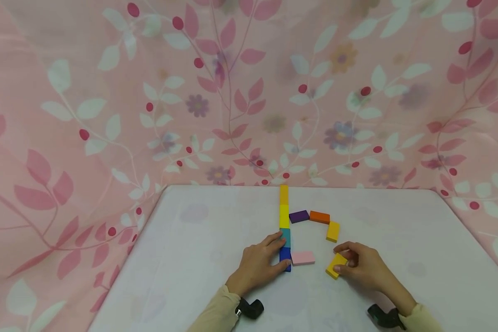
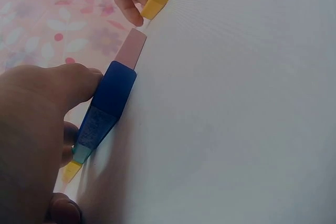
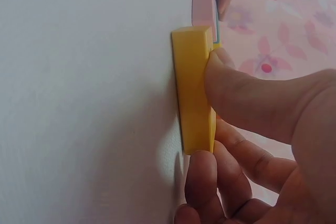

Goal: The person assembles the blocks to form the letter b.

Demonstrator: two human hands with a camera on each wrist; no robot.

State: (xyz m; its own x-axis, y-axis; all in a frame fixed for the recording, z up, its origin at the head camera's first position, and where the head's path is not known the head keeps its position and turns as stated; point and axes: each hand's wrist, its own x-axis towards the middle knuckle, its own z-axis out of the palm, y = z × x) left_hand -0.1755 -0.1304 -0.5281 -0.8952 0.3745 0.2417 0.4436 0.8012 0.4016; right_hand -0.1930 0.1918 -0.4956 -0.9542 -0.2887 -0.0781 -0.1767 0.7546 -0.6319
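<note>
My left hand [image 1: 259, 265] rests along a straight column of blocks, its fingertips on the teal block [image 1: 286, 237] and the thumb by the dark blue block [image 1: 284, 259]. Above the teal one, the column continues with a yellow block [image 1: 284, 216] and a darker yellow block [image 1: 284, 194]. My right hand [image 1: 363, 267] holds a golden yellow block [image 3: 191, 87] low at the table, thumb on its face and fingertips at one end. A pink block [image 1: 303, 258] lies flat beside the blue one, between the hands.
A purple block [image 1: 299, 216], an orange block [image 1: 320, 216] and another golden yellow block [image 1: 333, 232] curve out from the column's right side. All lie on a white table [image 1: 182, 258]. Behind it hangs a pink floral cloth [image 1: 249, 92].
</note>
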